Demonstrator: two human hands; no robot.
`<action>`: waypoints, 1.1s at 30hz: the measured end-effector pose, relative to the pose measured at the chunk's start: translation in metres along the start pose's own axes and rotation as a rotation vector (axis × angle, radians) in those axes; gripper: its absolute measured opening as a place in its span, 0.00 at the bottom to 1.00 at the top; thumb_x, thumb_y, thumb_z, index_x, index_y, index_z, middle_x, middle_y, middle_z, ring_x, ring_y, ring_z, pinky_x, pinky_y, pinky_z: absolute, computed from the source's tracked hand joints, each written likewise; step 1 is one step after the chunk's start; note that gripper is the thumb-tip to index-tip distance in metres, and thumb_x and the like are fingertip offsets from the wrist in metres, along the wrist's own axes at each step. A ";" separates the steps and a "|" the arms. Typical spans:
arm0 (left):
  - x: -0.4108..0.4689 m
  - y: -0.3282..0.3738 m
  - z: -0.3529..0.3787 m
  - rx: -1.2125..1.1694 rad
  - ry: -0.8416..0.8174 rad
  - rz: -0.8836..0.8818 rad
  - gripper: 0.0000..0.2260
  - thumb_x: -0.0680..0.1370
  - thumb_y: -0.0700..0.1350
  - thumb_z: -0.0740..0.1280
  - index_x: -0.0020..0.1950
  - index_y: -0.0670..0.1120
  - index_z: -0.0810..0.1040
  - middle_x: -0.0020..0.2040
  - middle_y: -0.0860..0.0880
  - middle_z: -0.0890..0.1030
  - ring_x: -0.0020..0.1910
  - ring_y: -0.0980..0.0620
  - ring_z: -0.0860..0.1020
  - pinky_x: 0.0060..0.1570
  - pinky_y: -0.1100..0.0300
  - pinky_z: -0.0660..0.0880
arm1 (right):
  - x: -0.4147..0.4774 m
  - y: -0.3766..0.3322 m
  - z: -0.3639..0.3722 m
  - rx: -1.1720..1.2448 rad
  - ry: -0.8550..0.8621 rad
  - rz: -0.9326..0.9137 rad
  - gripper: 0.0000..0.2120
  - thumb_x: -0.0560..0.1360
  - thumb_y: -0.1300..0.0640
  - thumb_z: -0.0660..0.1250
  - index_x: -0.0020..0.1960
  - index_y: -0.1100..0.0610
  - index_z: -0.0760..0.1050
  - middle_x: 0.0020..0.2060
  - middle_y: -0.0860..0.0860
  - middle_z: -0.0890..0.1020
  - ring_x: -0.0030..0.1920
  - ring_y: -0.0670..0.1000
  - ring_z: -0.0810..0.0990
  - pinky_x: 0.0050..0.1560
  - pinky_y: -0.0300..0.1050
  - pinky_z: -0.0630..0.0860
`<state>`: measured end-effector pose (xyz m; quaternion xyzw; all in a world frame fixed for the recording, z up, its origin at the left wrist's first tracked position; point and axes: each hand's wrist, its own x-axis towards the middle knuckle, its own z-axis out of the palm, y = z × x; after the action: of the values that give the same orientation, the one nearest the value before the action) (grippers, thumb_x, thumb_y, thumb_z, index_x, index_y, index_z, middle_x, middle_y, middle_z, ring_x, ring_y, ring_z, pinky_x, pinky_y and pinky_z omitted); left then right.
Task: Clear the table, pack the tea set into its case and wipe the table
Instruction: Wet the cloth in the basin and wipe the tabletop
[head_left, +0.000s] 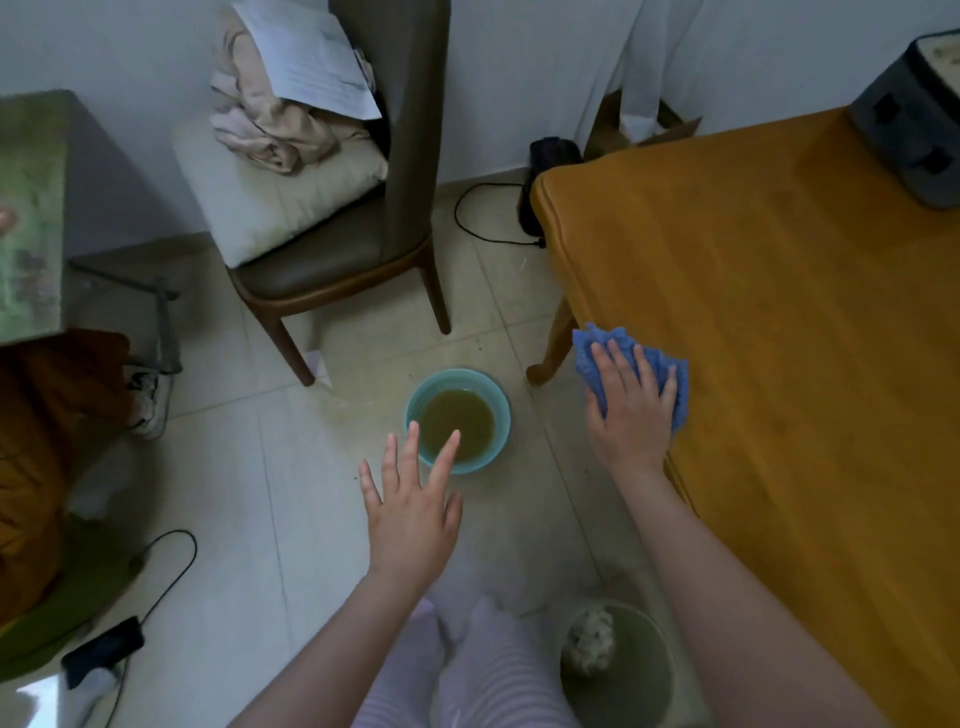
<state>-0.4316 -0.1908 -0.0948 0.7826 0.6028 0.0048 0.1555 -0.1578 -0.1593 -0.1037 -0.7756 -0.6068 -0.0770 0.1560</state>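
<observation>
Wiping looks to be the step you are on. The broad orange-brown wooden table (779, 338) is smooth, faintly grained and round-edged, and besides the cloth all you can see on it is a dark grey soft-sided fabric case (909, 124) at its far corner, seemingly closed. Clearing and packing therefore appear done, though the tea set itself is out of sight, presumably inside that case.

On the pale tiled floor by your feet stands a round beige waste bin (654, 680) holding crumpled paper. Further out sits a glossy light blue bowl (457, 378) of murky brown liquid, which I judge needs emptying.

At the table's near-left edge lies a nubbly blue microfibre cloth (589, 358), bunched and partly overhanging. Your right hand (628, 410) presses it down with fingers spread, not curled round it. Your left hand (410, 514) hovers beside the bowl, fingers straight and apart, holding nothing. How much of the tabletop is wiped you cannot tell.
</observation>
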 end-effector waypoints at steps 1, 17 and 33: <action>0.008 -0.004 0.002 -0.002 -0.011 -0.012 0.32 0.77 0.55 0.65 0.77 0.61 0.52 0.78 0.43 0.58 0.76 0.39 0.56 0.70 0.37 0.48 | 0.001 -0.005 0.005 -0.013 0.032 -0.056 0.25 0.76 0.50 0.58 0.73 0.52 0.67 0.69 0.51 0.74 0.71 0.58 0.69 0.70 0.69 0.57; 0.154 -0.057 0.160 -0.012 -0.091 -0.188 0.33 0.72 0.53 0.66 0.76 0.57 0.58 0.75 0.43 0.64 0.74 0.39 0.59 0.69 0.37 0.50 | 0.011 -0.051 0.230 0.311 -0.481 0.115 0.25 0.75 0.47 0.54 0.69 0.53 0.72 0.58 0.51 0.82 0.58 0.54 0.81 0.63 0.70 0.66; 0.259 -0.126 0.352 0.050 -0.045 0.030 0.33 0.75 0.54 0.61 0.78 0.57 0.52 0.79 0.45 0.52 0.77 0.41 0.50 0.72 0.36 0.48 | -0.054 -0.050 0.528 0.337 -0.574 0.458 0.25 0.79 0.55 0.62 0.76 0.53 0.62 0.68 0.53 0.74 0.66 0.57 0.73 0.64 0.58 0.70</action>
<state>-0.4107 -0.0014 -0.5081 0.7952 0.5871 -0.0257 0.1494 -0.2563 -0.0215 -0.6091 -0.8442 -0.4413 0.2802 0.1185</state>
